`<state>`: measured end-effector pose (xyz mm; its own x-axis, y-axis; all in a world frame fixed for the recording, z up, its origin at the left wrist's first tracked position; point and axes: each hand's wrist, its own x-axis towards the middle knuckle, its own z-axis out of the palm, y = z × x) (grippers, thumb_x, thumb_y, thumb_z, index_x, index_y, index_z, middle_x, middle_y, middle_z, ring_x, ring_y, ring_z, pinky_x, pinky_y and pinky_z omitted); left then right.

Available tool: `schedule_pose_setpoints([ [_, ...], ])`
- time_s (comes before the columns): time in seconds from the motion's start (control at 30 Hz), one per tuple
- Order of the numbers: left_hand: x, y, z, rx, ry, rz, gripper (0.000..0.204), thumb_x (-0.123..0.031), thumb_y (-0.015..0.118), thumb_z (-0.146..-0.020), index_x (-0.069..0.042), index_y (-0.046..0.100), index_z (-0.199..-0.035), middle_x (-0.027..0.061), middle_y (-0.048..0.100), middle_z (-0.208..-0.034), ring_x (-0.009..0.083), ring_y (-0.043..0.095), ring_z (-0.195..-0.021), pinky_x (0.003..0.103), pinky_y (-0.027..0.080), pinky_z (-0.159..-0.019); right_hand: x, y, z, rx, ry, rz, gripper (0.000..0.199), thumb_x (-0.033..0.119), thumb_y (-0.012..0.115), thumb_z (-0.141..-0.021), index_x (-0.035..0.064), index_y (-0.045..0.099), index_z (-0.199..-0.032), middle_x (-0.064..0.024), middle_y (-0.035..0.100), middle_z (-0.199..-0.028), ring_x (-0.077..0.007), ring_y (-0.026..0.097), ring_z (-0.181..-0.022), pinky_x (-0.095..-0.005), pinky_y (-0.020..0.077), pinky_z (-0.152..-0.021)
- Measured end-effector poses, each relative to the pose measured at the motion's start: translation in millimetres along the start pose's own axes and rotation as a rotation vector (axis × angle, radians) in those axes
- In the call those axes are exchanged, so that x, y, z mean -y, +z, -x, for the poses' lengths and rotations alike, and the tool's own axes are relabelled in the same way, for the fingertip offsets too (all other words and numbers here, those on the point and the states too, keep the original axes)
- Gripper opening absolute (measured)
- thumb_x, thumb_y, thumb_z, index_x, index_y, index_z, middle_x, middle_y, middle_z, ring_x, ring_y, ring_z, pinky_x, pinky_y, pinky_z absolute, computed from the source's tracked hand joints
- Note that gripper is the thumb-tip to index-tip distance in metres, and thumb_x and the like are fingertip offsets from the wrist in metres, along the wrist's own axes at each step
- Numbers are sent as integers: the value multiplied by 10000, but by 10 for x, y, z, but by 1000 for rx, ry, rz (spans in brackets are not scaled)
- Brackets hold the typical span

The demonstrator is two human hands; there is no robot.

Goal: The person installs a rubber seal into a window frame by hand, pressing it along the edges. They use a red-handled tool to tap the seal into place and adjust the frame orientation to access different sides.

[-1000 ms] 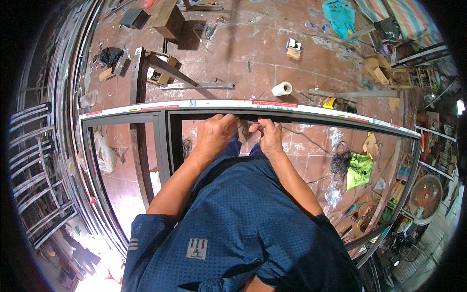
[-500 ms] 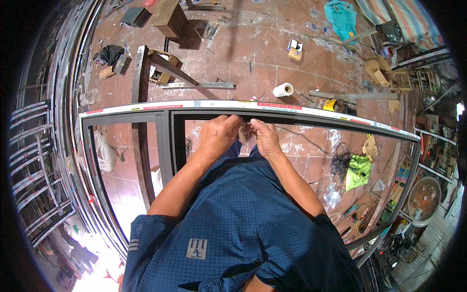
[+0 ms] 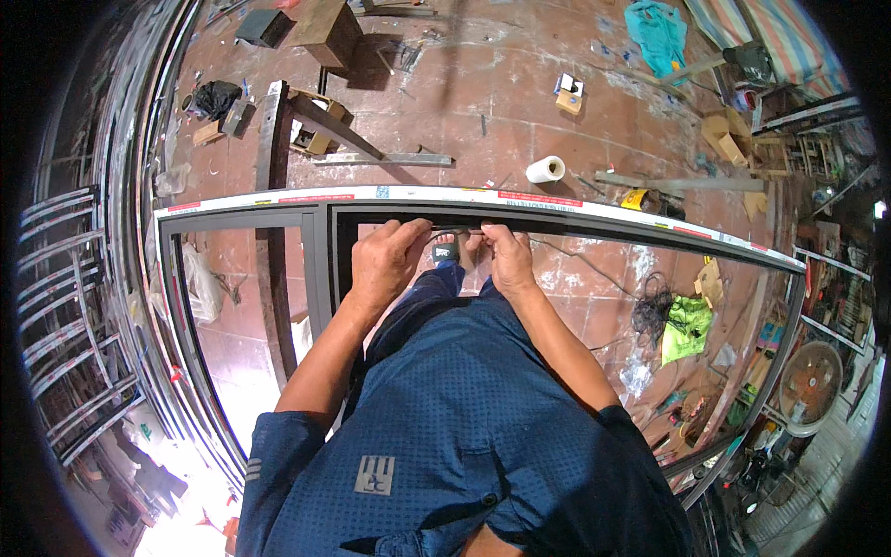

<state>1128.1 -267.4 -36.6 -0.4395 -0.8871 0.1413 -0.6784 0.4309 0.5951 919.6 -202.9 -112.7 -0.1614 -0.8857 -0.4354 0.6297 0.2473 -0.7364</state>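
A large dark grey metal window or door frame (image 3: 317, 269) surrounds me, its far rail covered with white printed protective tape (image 3: 436, 194). My left hand (image 3: 382, 265) is closed in a pinch just inside that far rail. A short way to its right, my right hand (image 3: 510, 261) pinches as well. Between the two sets of fingertips runs a thin dark strip (image 3: 457, 229), held lengthwise along the rail's inner edge. Its ends are hidden by my fingers, and I cannot tell whether it touches the rail.
Beyond the frame, a white roll (image 3: 546, 170), a small open box (image 3: 569, 94) and metal bars (image 3: 385, 160) lie on the red tiled floor. Bright green bag (image 3: 687, 330) and tangled black wire (image 3: 652, 311) show through the right opening. A round fan (image 3: 809, 383) stands at right.
My hands have moved apart, the left one shifting left and the right one slightly right. A length of the thin dark strip now shows between them.
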Motion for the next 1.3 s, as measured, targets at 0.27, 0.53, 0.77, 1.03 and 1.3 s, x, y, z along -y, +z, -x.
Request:
schedule_pose_setpoints([
  [0.27, 86, 70, -44, 18, 27, -60, 102, -146, 783, -915, -119, 808, -1010, 108, 718, -788, 306, 725, -679, 427, 564, -586, -90, 29, -62, 2, 11, -17, 182, 98, 621, -967, 1, 701, -1098, -96, 725, -902, -196, 694, -745, -333, 584, -747],
  [0.53, 177, 129, -5, -16, 74, -74, 52, -177, 755, -938, -142, 765, -974, 91, 659, -715, 308, 694, -617, 445, 537, -547, 13, 128, 17, 10, 127, 0, 192, 100, 606, -987, -27, 710, -1086, -98, 733, -878, -192, 705, -793, -342, 578, -777],
  [0.77, 105, 91, -37, 31, -5, -50, 92, -146, 780, -921, -110, 801, -1003, 123, 730, -785, 308, 737, -683, 421, 565, -586, -153, 182, -30, -47, 53, -46, 194, 121, 616, -1011, -33, 723, -1061, -107, 740, -886, -175, 696, -769, -311, 566, -705],
  [1.03, 123, 107, -40, 0, -52, 12, 73, -181, 748, -951, -115, 767, -975, 127, 724, -783, 333, 730, -686, 462, 565, -606, -179, 328, -1, -48, 118, 33, 143, 120, 667, -963, 13, 735, -1028, -53, 717, -889, -155, 664, -689, -297, 558, -700],
  [1.3, 83, 127, -26, -3, -227, 80, 102, -196, 771, -940, -103, 790, -978, 135, 779, -895, 324, 769, -785, 424, 586, -668, -273, 404, -54, -79, 96, 33, 142, 140, 697, -949, 16, 746, -1000, -59, 719, -855, -149, 666, -707, -306, 543, -693],
])
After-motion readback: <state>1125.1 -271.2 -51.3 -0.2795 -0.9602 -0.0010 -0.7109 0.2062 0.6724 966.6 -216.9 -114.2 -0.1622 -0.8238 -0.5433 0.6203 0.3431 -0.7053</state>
